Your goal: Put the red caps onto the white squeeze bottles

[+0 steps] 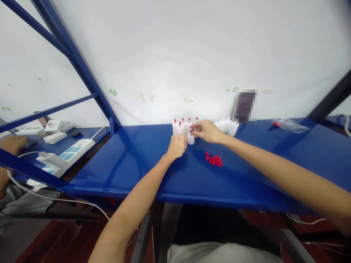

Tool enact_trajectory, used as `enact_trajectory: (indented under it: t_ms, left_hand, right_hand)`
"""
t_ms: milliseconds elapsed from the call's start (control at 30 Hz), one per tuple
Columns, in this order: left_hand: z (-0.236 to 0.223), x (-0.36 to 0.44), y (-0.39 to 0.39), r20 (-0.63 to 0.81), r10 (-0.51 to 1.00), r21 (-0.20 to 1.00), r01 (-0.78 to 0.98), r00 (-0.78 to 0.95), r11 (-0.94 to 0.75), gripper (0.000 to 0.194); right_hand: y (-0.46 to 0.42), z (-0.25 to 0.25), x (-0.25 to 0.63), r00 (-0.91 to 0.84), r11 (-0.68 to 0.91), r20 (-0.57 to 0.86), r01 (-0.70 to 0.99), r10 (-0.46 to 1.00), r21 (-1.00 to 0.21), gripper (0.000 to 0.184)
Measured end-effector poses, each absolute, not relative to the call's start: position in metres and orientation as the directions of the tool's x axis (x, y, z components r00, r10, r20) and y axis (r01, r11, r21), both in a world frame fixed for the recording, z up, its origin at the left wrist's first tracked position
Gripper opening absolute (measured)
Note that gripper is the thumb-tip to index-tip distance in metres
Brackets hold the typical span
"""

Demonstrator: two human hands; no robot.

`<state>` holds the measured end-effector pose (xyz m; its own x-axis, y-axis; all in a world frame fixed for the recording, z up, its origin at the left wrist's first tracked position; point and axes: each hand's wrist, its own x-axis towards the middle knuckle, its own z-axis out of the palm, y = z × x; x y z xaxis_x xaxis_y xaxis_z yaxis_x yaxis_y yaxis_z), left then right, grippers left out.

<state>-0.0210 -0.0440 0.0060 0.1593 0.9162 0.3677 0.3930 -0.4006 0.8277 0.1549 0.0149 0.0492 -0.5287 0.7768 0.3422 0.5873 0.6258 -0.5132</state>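
A small white bottle point(191, 139) with a red cap point(191, 131) stands upright on the blue table. My right hand point(207, 131) reaches in from the right, its thumb and index finger closed about the red cap. Close against the bottle's left side is my left hand point(177, 145), with its fingers curled; what they hold, if anything, is hidden. Just behind the hands stand several more white bottles point(179, 128) with red tips. A loose pile of small red caps point(214, 159) lies on the table, nearer to me and to the right.
More white bottles point(232, 128) stand at the back right, beside a blurred dark panel point(245, 106). A clear plastic bag point(290, 125) with something red lies farther right. Left, past the blue frame, are a power strip point(68, 155) and another person's hand point(13, 143).
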Motion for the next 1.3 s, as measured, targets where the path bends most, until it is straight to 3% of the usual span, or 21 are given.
enact_trajectory:
  t_ms: [100,200,267,433,533,733,900,1033,1200,1300]
  left_hand:
    - [0.005,-0.019,-0.044,0.385,0.908,0.811,0.409,0.165,-0.418,0.034]
    - [0.005,-0.013,-0.044,0.377,0.91,0.843,0.344,0.173,-0.414,0.026]
    - [0.004,-0.01,-0.043,0.37,0.909,0.859,0.302,0.191,-0.413,0.027]
    - [0.004,-0.009,-0.042,0.364,0.915,0.85,0.338,0.175,-0.403,0.038]
    - [0.004,-0.01,-0.043,0.342,0.91,0.842,0.354,0.233,-0.407,0.044]
    - [0.003,-0.01,-0.049,0.365,0.877,0.86,0.248,0.312,-0.446,0.029]
    - [0.005,-0.007,-0.048,0.338,0.87,0.904,0.134,0.36,-0.407,0.02]
    - [0.008,-0.007,-0.049,0.359,0.873,0.906,0.101,0.33,-0.411,0.017]
    - [0.008,-0.007,-0.052,0.411,0.867,0.877,0.135,0.282,-0.46,0.026]
    - [0.007,-0.009,-0.049,0.461,0.876,0.855,0.195,0.14,-0.481,0.031]
  right_hand:
    - [0.002,0.051,0.16,-0.504,0.635,0.393,0.526,0.769,-0.566,0.032]
    - [-0.015,0.051,0.165,-0.532,0.647,0.4,0.439,0.746,-0.623,0.019]
    - [-0.022,0.048,0.167,-0.542,0.636,0.389,0.401,0.745,-0.659,0.01]
    - [-0.029,0.038,0.168,-0.512,0.603,0.424,0.254,0.747,-0.756,0.016]
    - [-0.033,0.034,0.167,-0.538,0.634,0.455,0.206,0.709,-0.745,0.015]
    - [-0.042,0.033,0.164,-0.564,0.625,0.443,0.173,0.696,-0.761,0.022]
    - [-0.046,0.033,0.162,-0.605,0.708,0.481,0.206,0.634,-0.675,0.028]
    - [-0.05,0.033,0.158,-0.554,0.707,0.498,0.262,0.667,-0.656,0.01]
    - [-0.051,0.033,0.154,-0.512,0.712,0.529,0.275,0.677,-0.646,0.012]
    - [-0.038,0.039,0.159,-0.436,0.722,0.581,0.324,0.687,-0.612,0.014]
